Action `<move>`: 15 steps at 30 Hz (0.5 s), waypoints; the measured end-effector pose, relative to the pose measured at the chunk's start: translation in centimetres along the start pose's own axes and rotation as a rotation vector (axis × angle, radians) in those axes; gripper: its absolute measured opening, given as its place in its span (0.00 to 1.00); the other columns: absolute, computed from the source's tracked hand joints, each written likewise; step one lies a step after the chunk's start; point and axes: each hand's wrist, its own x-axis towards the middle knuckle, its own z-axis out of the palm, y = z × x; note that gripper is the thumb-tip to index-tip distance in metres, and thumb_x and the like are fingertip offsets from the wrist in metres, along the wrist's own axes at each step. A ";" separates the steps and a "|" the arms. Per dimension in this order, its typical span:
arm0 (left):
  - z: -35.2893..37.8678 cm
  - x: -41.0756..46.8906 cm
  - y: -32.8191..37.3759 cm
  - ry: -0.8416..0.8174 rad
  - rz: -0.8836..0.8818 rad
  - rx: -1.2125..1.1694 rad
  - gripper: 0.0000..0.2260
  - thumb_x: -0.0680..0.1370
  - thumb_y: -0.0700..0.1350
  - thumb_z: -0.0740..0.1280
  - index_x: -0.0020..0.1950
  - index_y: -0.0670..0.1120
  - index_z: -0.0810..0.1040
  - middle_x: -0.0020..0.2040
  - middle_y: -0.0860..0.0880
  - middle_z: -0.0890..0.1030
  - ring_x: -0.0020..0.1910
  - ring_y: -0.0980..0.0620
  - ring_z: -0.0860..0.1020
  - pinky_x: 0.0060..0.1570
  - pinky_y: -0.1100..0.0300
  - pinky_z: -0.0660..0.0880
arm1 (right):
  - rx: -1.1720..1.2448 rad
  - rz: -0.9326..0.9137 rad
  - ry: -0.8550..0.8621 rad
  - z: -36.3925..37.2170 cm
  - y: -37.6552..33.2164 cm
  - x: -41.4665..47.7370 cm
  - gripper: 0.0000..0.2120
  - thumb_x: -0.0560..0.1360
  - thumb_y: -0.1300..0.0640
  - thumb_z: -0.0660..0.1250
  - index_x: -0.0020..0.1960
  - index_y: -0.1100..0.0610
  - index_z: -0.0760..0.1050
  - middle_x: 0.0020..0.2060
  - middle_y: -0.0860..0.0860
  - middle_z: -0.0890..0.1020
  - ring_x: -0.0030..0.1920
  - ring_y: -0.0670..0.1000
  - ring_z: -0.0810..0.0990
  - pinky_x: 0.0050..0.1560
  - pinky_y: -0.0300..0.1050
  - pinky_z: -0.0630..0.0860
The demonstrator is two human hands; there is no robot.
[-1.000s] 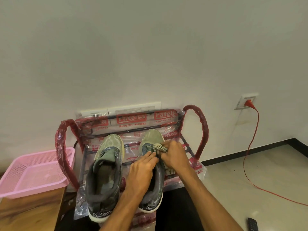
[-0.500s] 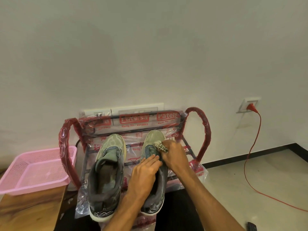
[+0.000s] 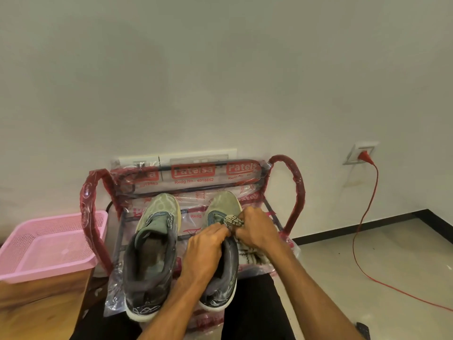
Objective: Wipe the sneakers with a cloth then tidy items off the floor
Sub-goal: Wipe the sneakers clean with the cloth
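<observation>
Two grey-green sneakers stand toe-away on a plastic-wrapped metal rack (image 3: 296,192). The left sneaker (image 3: 152,253) is untouched. My left hand (image 3: 203,251) lies over the collar and opening of the right sneaker (image 3: 224,207), fingers curled onto its tongue. My right hand (image 3: 255,229) grips a bunched black-and-white patterned cloth (image 3: 232,220) and presses it against the right sneaker's upper near the toe. More of the cloth hangs under my right wrist. Much of the right sneaker is hidden by my hands.
A pink mesh basket (image 3: 49,241) sits on a wooden surface (image 3: 36,310) at the left. A red cable (image 3: 362,229) runs from a wall socket (image 3: 362,154) across the tiled floor. A dark small object (image 3: 362,330) lies on the floor at bottom right.
My right hand with the cloth has shifted slightly along the right sneaker's upper. The left hand stays on the shoe. The camera view has drifted a little.
</observation>
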 end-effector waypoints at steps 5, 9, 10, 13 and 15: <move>0.3 -0.7 0.5 0.063 0.052 0.011 0.19 0.58 0.27 0.75 0.42 0.45 0.83 0.46 0.48 0.85 0.46 0.49 0.84 0.40 0.55 0.82 | 0.192 0.191 0.016 -2.5 1.5 0.3 0.12 0.70 0.50 0.73 0.34 0.55 0.76 0.32 0.51 0.81 0.34 0.51 0.81 0.41 0.50 0.80; 0.6 -1.0 0.3 0.068 0.063 0.010 0.21 0.55 0.25 0.77 0.44 0.43 0.84 0.48 0.46 0.85 0.47 0.48 0.84 0.44 0.51 0.82 | 0.166 0.299 0.311 -0.4 1.1 1.6 0.14 0.70 0.43 0.72 0.39 0.54 0.77 0.35 0.50 0.81 0.37 0.53 0.82 0.43 0.53 0.81; 0.6 -1.0 0.2 0.075 0.061 0.003 0.22 0.55 0.25 0.76 0.44 0.43 0.85 0.47 0.45 0.85 0.47 0.48 0.84 0.43 0.51 0.82 | 0.182 0.291 0.322 0.1 0.7 1.6 0.14 0.71 0.43 0.72 0.42 0.54 0.78 0.36 0.49 0.81 0.37 0.52 0.82 0.42 0.52 0.81; 0.5 -1.0 -0.2 0.088 0.035 -0.030 0.24 0.54 0.23 0.75 0.46 0.42 0.85 0.47 0.46 0.85 0.47 0.48 0.84 0.43 0.53 0.82 | 0.350 0.208 0.242 0.7 -0.3 0.4 0.14 0.72 0.46 0.72 0.52 0.54 0.78 0.43 0.45 0.81 0.42 0.46 0.80 0.42 0.43 0.78; 0.4 -1.0 -0.4 0.092 0.009 -0.057 0.23 0.55 0.23 0.74 0.45 0.43 0.84 0.47 0.48 0.85 0.48 0.50 0.83 0.44 0.58 0.81 | 0.570 0.135 0.152 0.4 -0.2 -1.1 0.17 0.72 0.46 0.73 0.56 0.50 0.73 0.50 0.43 0.78 0.49 0.44 0.78 0.46 0.38 0.75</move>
